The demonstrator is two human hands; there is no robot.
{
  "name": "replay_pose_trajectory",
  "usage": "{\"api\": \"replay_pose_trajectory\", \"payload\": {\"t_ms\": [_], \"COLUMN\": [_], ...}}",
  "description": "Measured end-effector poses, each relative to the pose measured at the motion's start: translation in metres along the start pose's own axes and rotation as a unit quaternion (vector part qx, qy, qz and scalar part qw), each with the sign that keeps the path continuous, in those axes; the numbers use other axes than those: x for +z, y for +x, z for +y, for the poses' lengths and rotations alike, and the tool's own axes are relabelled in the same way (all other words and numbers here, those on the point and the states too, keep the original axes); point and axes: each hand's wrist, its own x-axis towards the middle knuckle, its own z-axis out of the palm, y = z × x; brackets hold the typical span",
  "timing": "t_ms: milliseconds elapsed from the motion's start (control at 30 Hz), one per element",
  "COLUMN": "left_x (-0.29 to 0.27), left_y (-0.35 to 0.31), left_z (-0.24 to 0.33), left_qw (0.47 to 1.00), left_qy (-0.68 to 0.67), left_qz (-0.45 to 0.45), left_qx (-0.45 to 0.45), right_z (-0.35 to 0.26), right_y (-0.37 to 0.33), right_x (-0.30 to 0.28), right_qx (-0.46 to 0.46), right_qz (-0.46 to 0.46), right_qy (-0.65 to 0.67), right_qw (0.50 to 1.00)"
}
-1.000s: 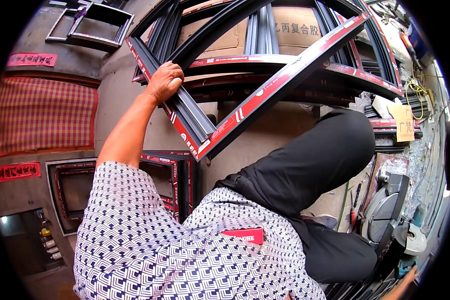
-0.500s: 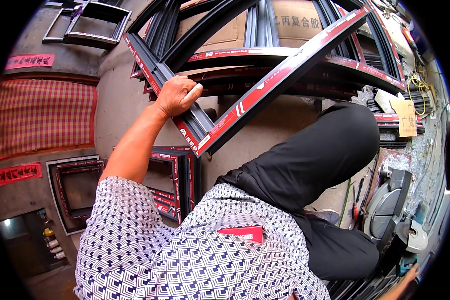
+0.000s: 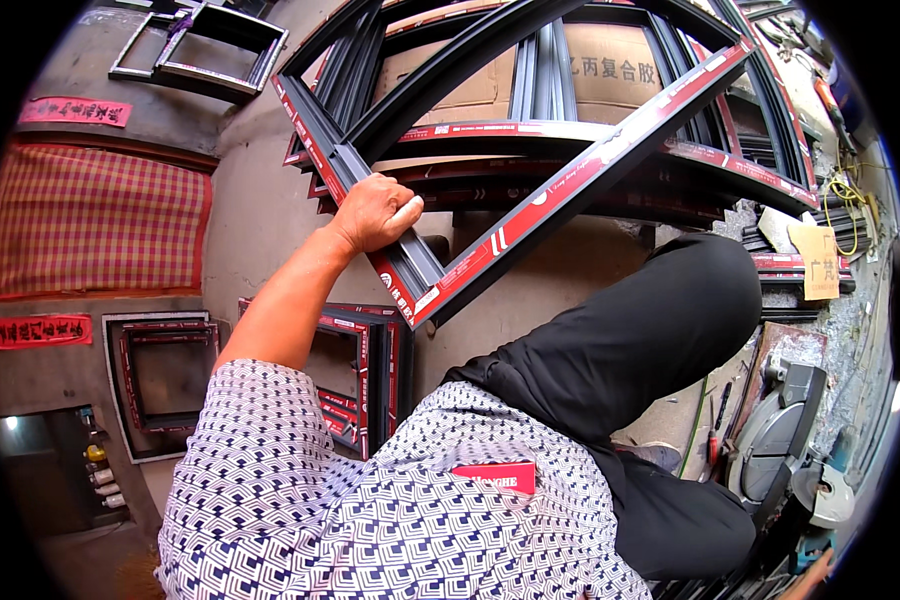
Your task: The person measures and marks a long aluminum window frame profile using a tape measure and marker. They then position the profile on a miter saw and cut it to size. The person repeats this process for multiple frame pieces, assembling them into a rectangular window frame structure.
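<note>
My left hand (image 3: pixel 378 213) is closed around one side of a dark grey window frame (image 3: pixel 570 190) with red protective film along its edges. One corner of this frame points down toward my lap, and its far part leans among other frames. At the lower right rim my right hand (image 3: pixel 818 575) shows only in small part, beside the blue-green handle (image 3: pixel 812 550) of a grey cut-off saw (image 3: pixel 770 440). Its fingers are mostly cut off by the picture's edge, so whether it grips the handle cannot be made out.
Several more frames (image 3: pixel 670 205) are stacked behind, with cardboard (image 3: pixel 610 75) among them. Smaller frames (image 3: pixel 395 370) stand by my left side. A screwdriver (image 3: pixel 713 440) lies near the saw. A yellow cord (image 3: pixel 847 195) and loose profiles lie at right. A checked curtain (image 3: pixel 100 220) hangs at left.
The whole view has shifted slightly, so the scene sits a little lower and to the right. My left hand keeps its hold on the window frame. Less of my right hand shows.
</note>
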Motion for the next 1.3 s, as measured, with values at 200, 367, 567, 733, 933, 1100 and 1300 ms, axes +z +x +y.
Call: {"api": "replay_pose_trajectory", "payload": {"t_ms": [200,367,567,733,933,1100,1300], "left_x": [0.002,0.001,-0.001,0.0,-0.001,0.0,-0.016], "left_y": [0.001,0.003,0.006,0.003,0.005,0.008,0.022], "left_z": [0.0,-0.002,0.001,-0.002,-0.009,-0.01,0.007], "left_qw": [0.999,1.0,0.997,0.998,0.997,0.997,0.985], "left_qy": [0.026,0.02,0.038,0.031,0.037,0.047,0.012], "left_qz": [0.004,-0.004,-0.029,-0.026,-0.053,-0.042,-0.133], "left_qx": [-0.021,-0.023,-0.067,-0.041,-0.036,-0.045,-0.107], "right_z": [0.0,0.003,0.004,0.005,0.011,0.012,0.007], "right_y": [-0.003,-0.006,-0.005,-0.002,-0.006,-0.002,0.017], "right_x": [0.005,0.004,0.003,0.005,-0.007,-0.014,-0.012], "right_qx": [0.007,0.011,0.018,0.012,0.019,0.024,0.032], "right_qz": [0.001,0.005,0.001,-0.006,0.003,0.0,-0.009], "right_qy": [0.008,0.016,0.024,0.02,0.026,0.028,0.046], "right_qw": [1.0,1.0,1.0,1.0,0.999,0.999,0.998]}}
